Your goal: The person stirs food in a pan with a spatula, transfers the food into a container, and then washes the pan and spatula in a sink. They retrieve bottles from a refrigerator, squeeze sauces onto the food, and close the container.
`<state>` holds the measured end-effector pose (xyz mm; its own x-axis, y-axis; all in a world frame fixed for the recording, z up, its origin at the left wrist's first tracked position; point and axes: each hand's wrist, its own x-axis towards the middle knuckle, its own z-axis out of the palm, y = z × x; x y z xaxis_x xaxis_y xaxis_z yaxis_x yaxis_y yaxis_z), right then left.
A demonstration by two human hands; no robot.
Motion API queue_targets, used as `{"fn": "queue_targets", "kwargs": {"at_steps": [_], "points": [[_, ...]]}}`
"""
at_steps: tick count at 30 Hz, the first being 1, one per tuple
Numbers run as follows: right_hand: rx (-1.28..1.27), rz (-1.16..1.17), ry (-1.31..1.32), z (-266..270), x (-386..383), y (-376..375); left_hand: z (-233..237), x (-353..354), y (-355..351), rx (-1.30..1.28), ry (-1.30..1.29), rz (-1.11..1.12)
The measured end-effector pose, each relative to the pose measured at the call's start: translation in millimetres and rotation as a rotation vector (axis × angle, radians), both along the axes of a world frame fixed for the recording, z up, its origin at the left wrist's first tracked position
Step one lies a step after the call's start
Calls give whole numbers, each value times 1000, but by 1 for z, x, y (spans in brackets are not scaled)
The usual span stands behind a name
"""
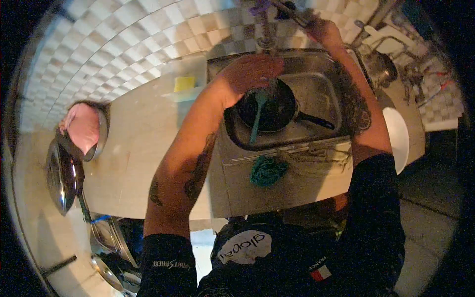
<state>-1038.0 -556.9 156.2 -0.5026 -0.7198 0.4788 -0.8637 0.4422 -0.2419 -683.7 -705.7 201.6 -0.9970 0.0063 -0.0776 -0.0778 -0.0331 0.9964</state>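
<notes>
Under the faucet (pixel 266 44), my left hand (pixel 255 72) is stretched out over the sink, palm and fingers blurred, with nothing visible in it. Below it a small black pan (pixel 279 106) sits in the metal sink (pixel 326 89), its handle pointing right. A teal spatula (pixel 256 121) leans in the pan, its handle over the near rim. At the top, my right hand (pixel 324 33) is raised beside the tap's dark upper part (pixel 292 14), fingers closed; what they hold is unclear.
A teal scrubbing cloth (pixel 268 171) lies on the counter before the sink. A yellow sponge (pixel 184 84) is left of it. Further left are a pot with a pink cloth (pixel 83 126) and a lid (pixel 62 175). A white plate (pixel 396 138) and metal pot (pixel 383 69) stand right.
</notes>
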Motion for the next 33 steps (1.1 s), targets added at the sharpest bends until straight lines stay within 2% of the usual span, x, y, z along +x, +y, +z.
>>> {"fn": "queue_targets", "kwargs": {"at_steps": [1,2,4,6,9,11,12,13,15,16,17,18,19,20,21,22,23,24,25,26,27,28,29,30,32,33], "points": [[42,-2,3,-2,-4,-1,8,5,-1,70,124,-89],[51,3,10,-9,5,2,10,6,5,-25,363,-135],[-21,31,11,-22,39,23,4,26,25,-224,493,-11],[-155,131,-67,-23,94,19,-38,52,53,-501,482,187],[-351,237,-393,-35,175,9,-143,105,60,-956,304,419],[-390,288,-754,-45,252,12,-187,202,57,-1077,165,586],[-363,315,-976,-47,297,12,-189,256,60,-979,88,733],[-318,335,-1216,-48,337,14,-155,328,71,-696,-2,921],[-123,436,-1631,-47,418,7,-45,466,121,-394,-343,1152],[35,537,-1779,-42,461,-1,-22,512,142,-125,-487,1182],[225,678,-1856,-35,506,-12,9,554,164,-119,-415,1227],[397,870,-1827,-28,556,-28,24,594,183,-79,-325,1214],[492,1169,-1710,-16,608,-45,47,629,209,-57,-160,1149],[616,1316,-1574,-13,647,-56,64,660,240,-55,5,1069],[726,1457,-1426,-8,689,-75,75,687,274,-150,125,1086],[965,1602,-1488,-9,733,-107,80,714,308,-263,228,1097],[1228,1725,-1515,-8,778,-137,61,742,342,-385,318,1195],[1280,1730,-1165,-33,817,-155,13,771,370,-476,119,1466],[1263,1700,-601,-91,851,-166,-65,791,395,-534,-404,1732],[1157,1698,154,-161,878,-170,-140,802,431,-560,-1259,1675],[1110,1654,758,-226,889,-178,-207,814,474,-441,-1798,1426],[1103,1651,1121,-283,901,-188,-247,831,524,-269,-1770,1674],[745,1856,1315,-395,882,-217,-280,840,572,-178,-1620,2063],[1138,1717,990,-373,910,-184,-298,854,612,-112,-1460,2358],[1351,1551,466,-318,980,-112,-289,888,664,55,-1089,2709],[1341,1554,243,-306,1034,-70,-244,925,680,238,-889,2826]]}}
